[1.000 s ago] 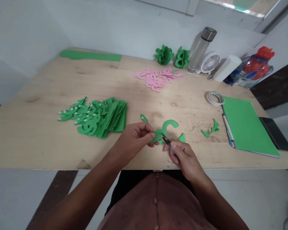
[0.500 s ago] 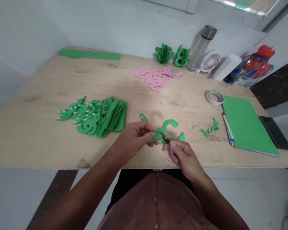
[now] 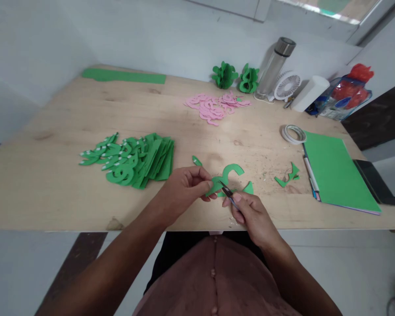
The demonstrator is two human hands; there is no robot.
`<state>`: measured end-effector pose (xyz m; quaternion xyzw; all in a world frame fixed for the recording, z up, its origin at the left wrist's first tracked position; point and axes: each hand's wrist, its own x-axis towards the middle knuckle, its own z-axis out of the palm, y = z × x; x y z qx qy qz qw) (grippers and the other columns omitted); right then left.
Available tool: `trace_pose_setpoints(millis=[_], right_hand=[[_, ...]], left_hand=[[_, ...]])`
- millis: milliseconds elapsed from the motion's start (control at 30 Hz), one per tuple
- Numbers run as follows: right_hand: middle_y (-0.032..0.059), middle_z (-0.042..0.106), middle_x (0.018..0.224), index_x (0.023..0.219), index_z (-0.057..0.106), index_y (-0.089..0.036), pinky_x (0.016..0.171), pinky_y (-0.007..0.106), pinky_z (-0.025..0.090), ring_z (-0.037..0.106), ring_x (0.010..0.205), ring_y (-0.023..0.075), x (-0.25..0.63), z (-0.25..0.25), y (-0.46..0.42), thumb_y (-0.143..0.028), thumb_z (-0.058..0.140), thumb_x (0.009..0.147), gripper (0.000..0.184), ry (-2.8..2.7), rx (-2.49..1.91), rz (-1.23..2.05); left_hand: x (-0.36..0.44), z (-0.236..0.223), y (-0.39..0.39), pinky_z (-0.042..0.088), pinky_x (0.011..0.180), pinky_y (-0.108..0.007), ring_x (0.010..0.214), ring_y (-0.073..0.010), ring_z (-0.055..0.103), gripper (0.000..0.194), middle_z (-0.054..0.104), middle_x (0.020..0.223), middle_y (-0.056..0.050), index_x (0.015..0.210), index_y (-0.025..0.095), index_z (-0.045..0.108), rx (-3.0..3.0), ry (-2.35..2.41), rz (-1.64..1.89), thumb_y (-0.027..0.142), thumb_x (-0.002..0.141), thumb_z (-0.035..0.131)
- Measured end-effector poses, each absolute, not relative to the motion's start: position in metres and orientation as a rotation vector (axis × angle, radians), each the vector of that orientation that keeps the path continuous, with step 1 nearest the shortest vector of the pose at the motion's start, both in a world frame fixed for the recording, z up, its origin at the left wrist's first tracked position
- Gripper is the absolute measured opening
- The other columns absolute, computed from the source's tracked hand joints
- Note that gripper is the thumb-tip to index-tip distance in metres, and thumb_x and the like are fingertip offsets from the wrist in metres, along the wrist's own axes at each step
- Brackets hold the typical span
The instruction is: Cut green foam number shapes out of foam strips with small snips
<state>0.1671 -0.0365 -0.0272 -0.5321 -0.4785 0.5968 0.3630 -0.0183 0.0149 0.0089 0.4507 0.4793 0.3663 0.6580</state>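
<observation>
My left hand [image 3: 192, 186] pinches one end of a curved green paper cut-out [image 3: 233, 169], which looks like an S-shaped curl. Closed around small scissors [image 3: 227, 191], my right hand [image 3: 250, 208] keeps their dark pointed blades at the middle of the cut-out. The scissors' handles are mostly hidden by the fingers. Under and beside the blades lies a green scrap [image 3: 249, 188]. A small green leaf-shaped piece [image 3: 196, 160] rests just beyond my left hand.
Left of my hands are piled green cut-outs [image 3: 121, 174] and folded green pieces [image 3: 161, 153]. Pink cut-outs [image 3: 212, 109] lie farther back. On the right are scraps [image 3: 291, 175], a tape roll [image 3: 285, 132], a green sheet [image 3: 342, 171] and a phone-like black slab [image 3: 375, 182]. A bottle [image 3: 274, 66] stands behind.
</observation>
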Motion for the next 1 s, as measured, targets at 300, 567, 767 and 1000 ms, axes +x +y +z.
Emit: trace_pose_setpoints(millis=[300,567,767,1000], right_hand=[[-0.0077,0.034,0.047,0.074,0.066,-0.018,0.046,0.027,0.02,0.025,0.044,0.0104,0.1666,-0.0255,-0.0364,-0.062,0.05,0.091,0.05,-1.232,-1.371,1.531],[-0.008,0.034,0.046,0.073,0.064,-0.017,0.046,0.027,0.019,0.025,0.044,0.0101,0.1661,-0.0231,-0.0366,-0.062,0.051,0.09,0.049,-1.216,-1.359,1.552],[-0.0081,0.033,0.047,0.073,0.065,-0.018,0.045,0.026,0.02,0.024,0.044,0.0101,0.1656,-0.0241,-0.0375,-0.062,0.051,0.089,0.049,-1.206,-1.356,1.555],[-0.0082,0.033,0.046,0.072,0.065,-0.018,0.045,0.026,0.021,0.024,0.043,0.0098,0.1646,-0.0241,-0.0373,-0.062,0.051,0.09,0.05,-1.202,-1.354,1.547]], left_hand=[[-0.0173,0.0096,0.0146,0.052,0.055,-0.026,0.053,-0.0139,0.065,0.012,0.071,0.061,0.001,0.065,0.02,0.062,1.015,1.091,0.827,0.026,0.067,0.071],[-0.0171,0.011,0.0145,0.051,0.055,-0.026,0.053,-0.014,0.064,0.012,0.07,0.059,0.001,0.064,0.021,0.061,1.005,1.097,0.821,0.027,0.067,0.071],[-0.0174,0.0101,0.0148,0.051,0.056,-0.026,0.053,-0.0142,0.065,0.012,0.069,0.058,0.001,0.065,0.02,0.062,1.013,1.091,0.825,0.027,0.067,0.071],[-0.0177,0.0098,0.015,0.05,0.055,-0.024,0.053,-0.0132,0.064,0.012,0.069,0.057,0.001,0.063,0.019,0.063,0.99,1.085,0.825,0.026,0.067,0.072]])
